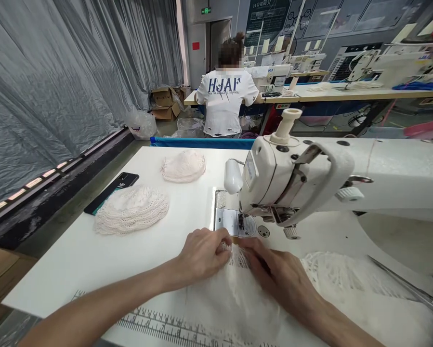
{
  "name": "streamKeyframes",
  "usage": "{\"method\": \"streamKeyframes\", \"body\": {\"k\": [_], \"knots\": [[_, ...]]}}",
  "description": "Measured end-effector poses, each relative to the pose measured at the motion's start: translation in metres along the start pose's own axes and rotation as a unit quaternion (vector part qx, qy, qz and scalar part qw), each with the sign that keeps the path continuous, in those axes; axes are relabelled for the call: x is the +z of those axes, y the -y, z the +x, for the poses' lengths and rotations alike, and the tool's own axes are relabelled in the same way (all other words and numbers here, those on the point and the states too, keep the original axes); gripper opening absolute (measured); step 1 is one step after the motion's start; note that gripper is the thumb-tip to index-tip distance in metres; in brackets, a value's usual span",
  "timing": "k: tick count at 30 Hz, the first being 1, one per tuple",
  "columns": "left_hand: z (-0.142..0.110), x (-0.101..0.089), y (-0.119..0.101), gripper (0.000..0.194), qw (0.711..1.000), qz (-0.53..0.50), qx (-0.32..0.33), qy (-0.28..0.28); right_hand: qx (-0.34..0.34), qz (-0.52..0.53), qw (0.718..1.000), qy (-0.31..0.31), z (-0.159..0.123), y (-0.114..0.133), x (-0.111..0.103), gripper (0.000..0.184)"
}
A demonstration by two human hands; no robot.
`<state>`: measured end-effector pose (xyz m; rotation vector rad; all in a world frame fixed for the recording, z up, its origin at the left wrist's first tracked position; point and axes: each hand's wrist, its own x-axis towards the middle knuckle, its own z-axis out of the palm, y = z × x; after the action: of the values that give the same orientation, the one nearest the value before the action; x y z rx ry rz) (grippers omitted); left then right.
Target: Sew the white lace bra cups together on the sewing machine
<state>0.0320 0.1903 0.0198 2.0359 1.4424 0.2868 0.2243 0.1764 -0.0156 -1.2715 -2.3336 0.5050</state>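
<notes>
Just in front of the presser foot (241, 221) of a white sewing machine (267, 166), both hands grip the edge of a sheer white lace-trimmed fabric (234, 289). My left hand (205, 253) pinches it from the left, thumb and fingers closed. On the other side my right hand (274, 270) has its fingers closed on the same edge, the fingertips almost meeting the left ones. The fabric drapes down toward the table's front edge. Where it passes between the fingertips is partly hidden.
A stack of white knit pieces (133, 209) lies on a dark phone (129, 179) at left, with a pale pink stack (184, 166) behind. Scissors (407, 282) rest on more white lace fabric (342, 274) at right. A person in a white shirt (225, 103) sits ahead.
</notes>
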Motion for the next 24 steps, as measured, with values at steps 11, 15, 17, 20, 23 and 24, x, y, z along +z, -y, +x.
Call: {"method": "streamKeyframes", "body": {"k": [11,15,17,20,23,24], "knots": [[-0.005,0.005,-0.003,0.03,0.991,0.12,0.01,-0.059,-0.031,-0.032,0.999,-0.027,0.002,-0.001,0.0,0.028],[-0.01,0.011,-0.001,0.029,0.94,0.233,0.162,-0.187,-0.043,-0.076,0.996,-0.024,0.003,0.001,-0.001,0.03],[-0.011,0.012,0.001,0.023,0.925,0.242,0.227,-0.185,-0.061,-0.119,0.99,-0.037,0.003,0.002,-0.004,0.031],[-0.011,0.012,0.004,0.023,0.921,0.247,0.249,-0.168,-0.091,-0.19,0.973,-0.096,0.002,0.004,-0.011,0.031],[-0.009,0.011,0.005,0.023,0.92,0.248,0.247,-0.175,-0.15,-0.176,0.963,-0.141,0.001,0.009,-0.017,0.029],[-0.008,0.011,0.005,0.022,0.92,0.247,0.248,-0.176,-0.177,-0.156,0.961,-0.144,0.0,0.01,-0.017,0.028]]}}
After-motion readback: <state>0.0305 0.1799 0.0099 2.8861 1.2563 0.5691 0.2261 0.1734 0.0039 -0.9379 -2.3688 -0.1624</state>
